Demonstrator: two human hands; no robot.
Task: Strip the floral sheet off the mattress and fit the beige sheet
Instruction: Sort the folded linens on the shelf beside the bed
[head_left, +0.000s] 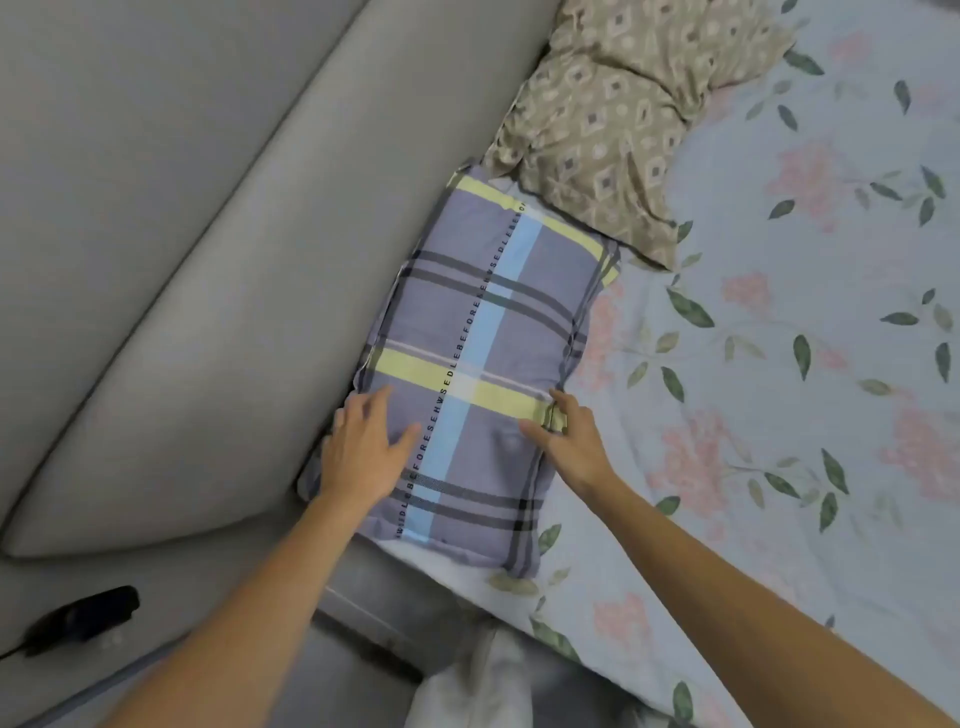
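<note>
The pale blue floral cotton sheet (753, 364) covers the bed to the right. A purple, blue and yellow plaid pillow (483, 364) lies on its left edge against the grey padded headboard (208, 260), its long axis running near to far. The left hand (363, 447) rests flat on the pillow, fingers spread; the right hand (563, 436) pinches its right edge. A beige patterned pillow (623, 119) lies beyond. No beige sheet is in view.

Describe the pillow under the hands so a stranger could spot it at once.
Start at the grey padded headboard; two pillows lie along it on the floral sheet. Take the plaid pillow, the nearer one. It is purple-grey with yellow and blue bands and a line of letters, while the beige pillow has diamonds.
</note>
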